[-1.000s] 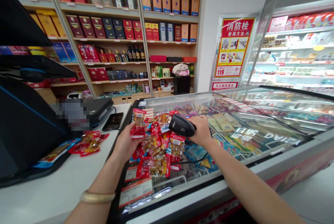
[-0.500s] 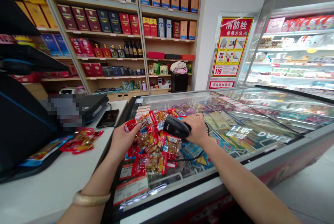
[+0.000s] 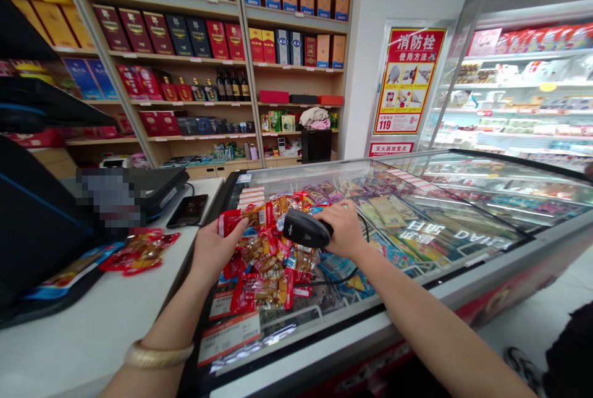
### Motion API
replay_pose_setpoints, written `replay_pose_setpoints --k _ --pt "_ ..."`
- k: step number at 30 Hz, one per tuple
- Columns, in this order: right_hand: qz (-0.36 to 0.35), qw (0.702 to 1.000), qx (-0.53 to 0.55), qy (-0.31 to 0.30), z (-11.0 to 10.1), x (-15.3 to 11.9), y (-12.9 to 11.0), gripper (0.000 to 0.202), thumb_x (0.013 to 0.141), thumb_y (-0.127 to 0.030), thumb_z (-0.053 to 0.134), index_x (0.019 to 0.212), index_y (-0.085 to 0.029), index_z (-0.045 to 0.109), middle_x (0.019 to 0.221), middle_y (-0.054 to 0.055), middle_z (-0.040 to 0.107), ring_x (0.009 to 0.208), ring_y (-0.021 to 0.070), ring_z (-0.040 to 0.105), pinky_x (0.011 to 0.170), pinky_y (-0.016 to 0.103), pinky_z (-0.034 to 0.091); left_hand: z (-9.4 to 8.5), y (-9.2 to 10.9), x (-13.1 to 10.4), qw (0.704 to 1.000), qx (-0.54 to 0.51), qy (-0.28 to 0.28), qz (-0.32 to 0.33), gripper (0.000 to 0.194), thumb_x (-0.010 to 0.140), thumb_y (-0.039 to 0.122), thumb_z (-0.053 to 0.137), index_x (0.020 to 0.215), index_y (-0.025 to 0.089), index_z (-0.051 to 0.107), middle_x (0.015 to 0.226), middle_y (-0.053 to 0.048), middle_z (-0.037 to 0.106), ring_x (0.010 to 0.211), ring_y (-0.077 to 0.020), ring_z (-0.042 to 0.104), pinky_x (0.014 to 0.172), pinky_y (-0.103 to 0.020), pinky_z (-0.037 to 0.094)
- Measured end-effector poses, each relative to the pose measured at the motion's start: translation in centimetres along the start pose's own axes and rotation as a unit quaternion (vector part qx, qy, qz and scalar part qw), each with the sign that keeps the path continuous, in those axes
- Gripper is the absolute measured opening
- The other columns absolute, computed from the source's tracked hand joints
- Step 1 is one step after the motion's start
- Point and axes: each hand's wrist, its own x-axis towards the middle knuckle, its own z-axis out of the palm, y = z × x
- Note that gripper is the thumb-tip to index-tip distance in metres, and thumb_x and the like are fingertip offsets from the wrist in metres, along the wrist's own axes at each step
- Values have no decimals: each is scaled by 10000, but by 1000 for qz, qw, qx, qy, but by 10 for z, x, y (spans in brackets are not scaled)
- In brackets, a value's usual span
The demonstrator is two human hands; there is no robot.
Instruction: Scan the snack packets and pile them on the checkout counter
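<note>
1. Scanning looks like the current work, and I judge it partly done: one red packet (image 3: 254, 217) is up at the scanner (image 3: 306, 228), left of the frame's centre. Whether its code has been read cannot be told.
2. A small heap (image 3: 141, 251) lies on the white surface (image 3: 115, 324) at the left of the frame, beside a blue bag (image 3: 74, 271). It may be the finished share, but nothing in view confirms that.
3. A larger pile (image 3: 264, 290) covers part of the freezer (image 3: 447, 294) top, just left of and below the frame's centre. If those are the ones waiting, much is left; sorted and unsorted cannot be told apart within it.
4. The left hand (image 3: 215, 249) pinches the packet by its left end, thumb on top; the fingers beneath are mostly hidden. The packet's free end points right, over the pile's upper edge.
5. The right hand (image 3: 341, 228) is wrapped around the scanner's handle, its head facing left. Packet and scanner head are close together; contact cannot be judged. The right hand itself is apart from the packet.
</note>
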Motion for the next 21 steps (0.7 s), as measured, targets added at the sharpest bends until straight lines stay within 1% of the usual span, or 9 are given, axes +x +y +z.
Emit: replay_pose_setpoints --k 4,7,13,14,16,18,19,21 --pt "-6 1000 10 8 0 0 0 179 746 -266 650 913 -239 707 838 13 761 824 196 628 906 401 269 1 -2 2 1000 9 -2 -5 412 641 569 736 738 169 717 574 -7 629 525 -146 510 529 -260 436" --pt "-15 1000 8 7 1 0 1 183 752 -270 643 919 -238 709 840 18 754 824 202 624 901 410 265 0 -3 3 1000 14 -7 -4 416 638 567 733 743 164 722 567 -4 629 509 -135 486 513 -253 416" --pt "-5 1000 9 10 1 -1 1 185 742 -260 644 916 -233 701 864 20 768 838 202 632 914 408 270 -1 -2 1 1000 16 -17 2 434 659 560 722 788 147 743 605 -22 665 526 -143 529 523 -252 434" --pt "-1 1000 11 10 1 -1 1 183 742 -262 646 914 -233 700 868 21 772 842 202 633 915 407 271 -1 -2 2 1000 13 -21 2 453 664 563 715 826 142 755 595 -19 661 524 -147 539 525 -255 442" --pt "8 1000 13 6 2 -1 2 178 746 -270 647 912 -235 702 879 26 779 855 208 634 916 406 275 -2 -3 3 1000 -1 -28 -1 520 685 557 695 977 134 773 602 -16 671 541 -164 580 548 -267 478" --pt "12 1000 14 8 2 -2 3 184 749 -270 647 919 -239 708 881 29 780 859 213 633 914 405 278 -6 -5 8 1000 -12 -23 -2 578 708 526 677 1133 143 760 684 -31 723 609 -189 647 606 -289 530" --pt "11 1000 14 12 2 -2 3 187 748 -270 647 921 -242 712 876 29 779 852 214 632 911 403 280 -9 -7 11 1000 -9 -14 1 578 719 505 669 1169 153 755 750 -46 753 664 -203 681 644 -301 550" --pt "6 1000 15 21 3 -3 4 185 747 -271 649 917 -244 716 865 29 777 832 213 630 903 398 284 -20 -12 20 1000 24 6 17 515 743 459 649 1151 171 773 879 -74 789 786 -233 725 720 -327 576"
